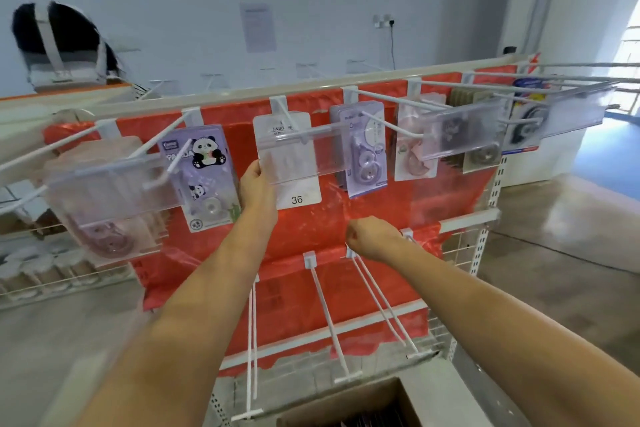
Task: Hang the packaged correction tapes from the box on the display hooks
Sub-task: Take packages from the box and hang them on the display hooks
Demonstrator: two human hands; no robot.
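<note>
My left hand (pixel 255 185) grips the left edge of a white packaged correction tape (pixel 298 196) marked 36, which hangs on a top-row display hook (pixel 294 128) behind a clear label holder. My right hand (pixel 372 237) hovers lower, fingers curled, holding nothing, near the base of a lower hook (pixel 381 305). A purple panda package (pixel 202 177) hangs to the left, a purple tape package (pixel 363 152) and a pink one (pixel 412 146) to the right. The cardboard box (pixel 349 406) stands open at the bottom.
The red-backed display rack (pixel 304 253) carries several long white hooks jutting toward me in two rows; the lower ones are bare. More packages hang at the far right (pixel 523 121) and far left (pixel 104 218). Another person's head shows behind the rack at the upper left (pixel 59 42).
</note>
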